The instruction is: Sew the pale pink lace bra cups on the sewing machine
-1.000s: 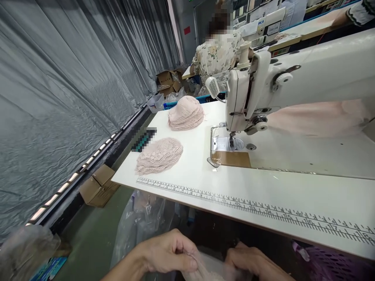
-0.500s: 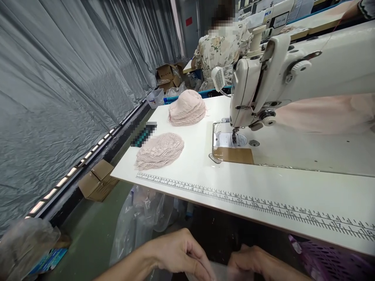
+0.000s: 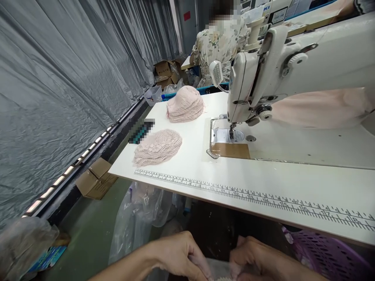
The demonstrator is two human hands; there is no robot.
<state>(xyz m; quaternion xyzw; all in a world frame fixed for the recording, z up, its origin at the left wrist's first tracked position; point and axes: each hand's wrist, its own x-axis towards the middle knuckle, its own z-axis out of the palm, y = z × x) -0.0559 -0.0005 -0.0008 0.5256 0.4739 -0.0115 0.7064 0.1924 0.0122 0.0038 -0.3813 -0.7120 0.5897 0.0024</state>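
Note:
Below the table's front edge, my left hand [image 3: 181, 253] has its fingers closed on a clear plastic bag [image 3: 218, 265]. My right hand [image 3: 252, 255] grips the bag's other side, with its fingertips partly hidden at the bottom of the view. A bit of pale, textured material shows in the bag at the lower edge, too little to name. On the white table lie a stack of pale pink lace pieces [image 3: 158, 146] and, behind it, a stack of rounded pink fabric pieces [image 3: 186, 104].
A white sewing machine [image 3: 293, 66] stands on the table [image 3: 190, 168], which has a printed ruler along its front. Pink cloth [image 3: 319, 109] lies behind its arm. A purple basket [image 3: 328, 253] sits below right, a cardboard box [image 3: 96, 179] on the floor. A person [image 3: 218, 47] works ahead.
The view has shifted slightly, so the table appears a little higher and further left. Between my hands, more of the plastic bag shows, with pale material at its lower edge.

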